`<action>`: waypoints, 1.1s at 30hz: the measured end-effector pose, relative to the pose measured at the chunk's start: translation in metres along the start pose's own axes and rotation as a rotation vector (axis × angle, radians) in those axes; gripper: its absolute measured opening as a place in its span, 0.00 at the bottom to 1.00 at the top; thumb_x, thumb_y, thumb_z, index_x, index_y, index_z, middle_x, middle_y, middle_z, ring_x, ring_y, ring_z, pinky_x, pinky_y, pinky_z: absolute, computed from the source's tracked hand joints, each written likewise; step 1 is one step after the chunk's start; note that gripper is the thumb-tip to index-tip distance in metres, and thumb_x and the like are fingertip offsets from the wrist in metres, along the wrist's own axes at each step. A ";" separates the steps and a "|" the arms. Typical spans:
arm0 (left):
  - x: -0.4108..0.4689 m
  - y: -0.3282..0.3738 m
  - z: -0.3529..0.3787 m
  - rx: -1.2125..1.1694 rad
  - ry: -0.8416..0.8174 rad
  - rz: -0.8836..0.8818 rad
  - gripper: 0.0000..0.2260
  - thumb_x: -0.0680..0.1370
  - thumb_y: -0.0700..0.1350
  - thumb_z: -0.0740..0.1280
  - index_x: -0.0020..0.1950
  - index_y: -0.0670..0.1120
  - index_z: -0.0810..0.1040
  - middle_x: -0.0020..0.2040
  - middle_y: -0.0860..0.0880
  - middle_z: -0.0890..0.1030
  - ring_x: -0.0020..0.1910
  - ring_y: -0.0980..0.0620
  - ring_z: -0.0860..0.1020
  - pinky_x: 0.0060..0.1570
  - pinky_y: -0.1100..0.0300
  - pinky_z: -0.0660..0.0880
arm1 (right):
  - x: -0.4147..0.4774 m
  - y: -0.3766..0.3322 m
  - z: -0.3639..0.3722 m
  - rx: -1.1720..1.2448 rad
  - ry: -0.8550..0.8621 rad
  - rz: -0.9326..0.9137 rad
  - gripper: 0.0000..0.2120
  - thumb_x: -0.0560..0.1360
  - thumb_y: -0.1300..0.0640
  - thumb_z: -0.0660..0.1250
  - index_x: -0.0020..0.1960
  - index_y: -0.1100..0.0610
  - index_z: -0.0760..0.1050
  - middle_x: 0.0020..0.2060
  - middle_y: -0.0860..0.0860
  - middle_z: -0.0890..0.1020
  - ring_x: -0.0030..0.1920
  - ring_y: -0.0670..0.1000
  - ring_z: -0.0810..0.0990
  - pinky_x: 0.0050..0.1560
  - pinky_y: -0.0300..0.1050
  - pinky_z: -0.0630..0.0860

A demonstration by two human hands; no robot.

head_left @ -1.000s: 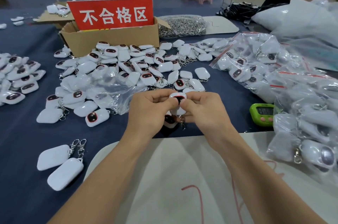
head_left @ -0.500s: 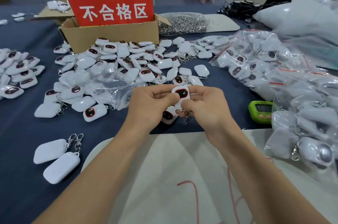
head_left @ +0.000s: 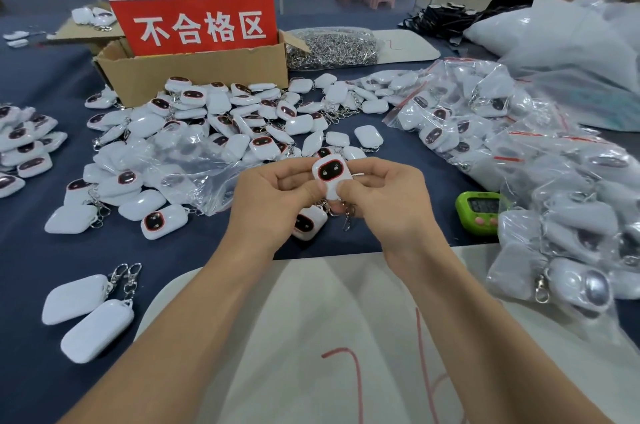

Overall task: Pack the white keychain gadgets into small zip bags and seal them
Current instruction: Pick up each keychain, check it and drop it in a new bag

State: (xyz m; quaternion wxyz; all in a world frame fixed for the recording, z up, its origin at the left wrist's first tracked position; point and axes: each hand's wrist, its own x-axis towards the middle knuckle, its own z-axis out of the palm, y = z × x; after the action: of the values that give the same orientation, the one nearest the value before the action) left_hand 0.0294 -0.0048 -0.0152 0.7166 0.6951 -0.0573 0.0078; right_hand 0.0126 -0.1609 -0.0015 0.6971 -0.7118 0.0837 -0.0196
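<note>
I hold one white keychain gadget [head_left: 329, 176] with a dark red-rimmed screen upright above the table's middle. My left hand [head_left: 273, 205] pinches its left side and my right hand [head_left: 384, 202] pinches its right side, thumbs on its lower face. Its metal clip [head_left: 347, 216] dangles under my right hand. Another gadget [head_left: 308, 223] lies on the cloth just below my hands. A heap of loose gadgets [head_left: 221, 122] spreads behind, partly under a clear zip bag [head_left: 194, 164]. Filled zip bags [head_left: 540, 181] pile up at the right.
A cardboard box [head_left: 194, 74] with a red sign stands at the back. A bag of metal clips [head_left: 332, 48] lies beside it. A green timer [head_left: 479, 212] sits at the right. Two gadgets [head_left: 86, 313] lie face down at front left. A beige mat [head_left: 311, 337] covers the front edge.
Both hands have lifted the gadget slightly and tilted it upright, so its screen now faces me fully. The view has drifted a little.
</note>
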 end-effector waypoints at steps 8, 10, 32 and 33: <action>-0.003 0.001 0.004 0.166 0.172 0.155 0.14 0.74 0.39 0.76 0.49 0.60 0.86 0.45 0.61 0.87 0.47 0.62 0.85 0.47 0.73 0.77 | 0.002 -0.004 -0.007 -0.040 0.124 -0.109 0.10 0.63 0.56 0.80 0.42 0.43 0.87 0.38 0.47 0.88 0.41 0.46 0.87 0.47 0.44 0.80; -0.002 0.001 0.005 0.168 0.151 0.155 0.09 0.75 0.40 0.76 0.51 0.54 0.88 0.44 0.58 0.87 0.47 0.60 0.86 0.46 0.72 0.77 | 0.002 -0.005 -0.009 -0.050 0.094 -0.101 0.11 0.67 0.60 0.79 0.42 0.43 0.87 0.37 0.48 0.88 0.37 0.45 0.85 0.45 0.43 0.79; -0.002 -0.005 0.005 0.147 0.159 0.098 0.14 0.70 0.33 0.75 0.45 0.53 0.84 0.45 0.58 0.87 0.48 0.59 0.86 0.43 0.67 0.80 | 0.007 0.001 -0.007 -0.130 0.064 -0.188 0.20 0.71 0.70 0.72 0.41 0.44 0.88 0.45 0.41 0.88 0.47 0.44 0.87 0.55 0.49 0.84; -0.001 -0.005 0.005 0.104 0.130 0.095 0.14 0.69 0.34 0.76 0.46 0.52 0.84 0.46 0.56 0.88 0.50 0.57 0.86 0.45 0.65 0.80 | 0.008 0.000 -0.007 -0.130 0.066 -0.197 0.20 0.71 0.71 0.72 0.40 0.45 0.88 0.46 0.40 0.88 0.48 0.43 0.87 0.57 0.48 0.83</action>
State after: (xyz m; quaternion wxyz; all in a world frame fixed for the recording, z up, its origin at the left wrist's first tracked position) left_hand 0.0283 -0.0096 -0.0198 0.6807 0.7257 -0.0430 0.0901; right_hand 0.0190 -0.1692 -0.0019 0.6410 -0.7593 0.0374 -0.1058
